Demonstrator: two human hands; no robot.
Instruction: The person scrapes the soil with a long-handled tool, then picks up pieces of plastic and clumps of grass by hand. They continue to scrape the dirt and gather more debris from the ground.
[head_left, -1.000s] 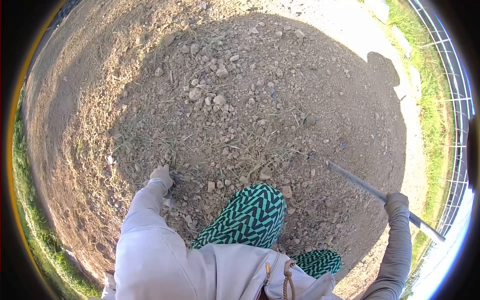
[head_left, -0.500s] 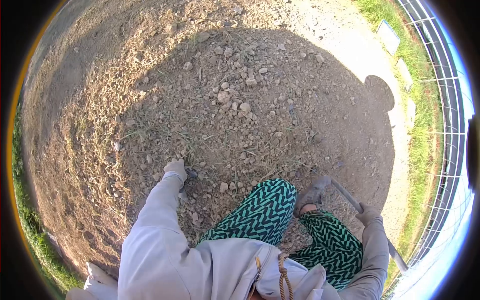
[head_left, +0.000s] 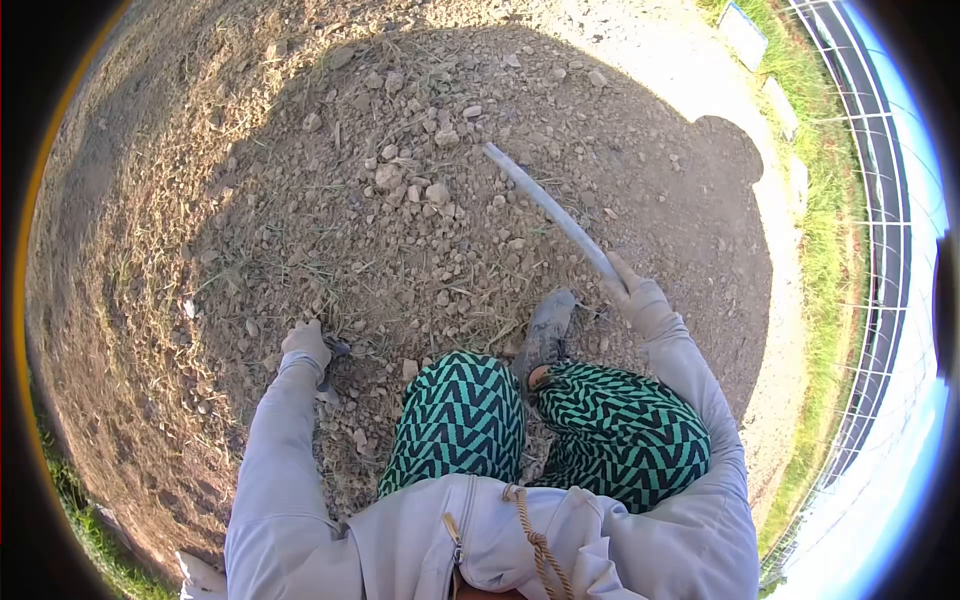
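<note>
My right hand is wrapped round one end of a long, flat grey bar. The bar slants up and to the left over the soil, its far end close to some stones. At the lower left, my left hand is down at the ground with its fingers curled closed. A small dark bluish thing shows beside those fingers; whether they hold it is hidden. Both hands look covered in pale gloves. Between them are my knees in green and black patterned trousers and a dusty grey shoe.
Loose stones, clods and dry grass cover the soil. Green grass with pale slabs runs along the right, beside a wire fence. My shadow lies across the ground ahead.
My right hand has swung the bar from beside my right leg to forward and left, over the soil. The left hand stays low at the ground, while the whole view has shifted somewhat.
</note>
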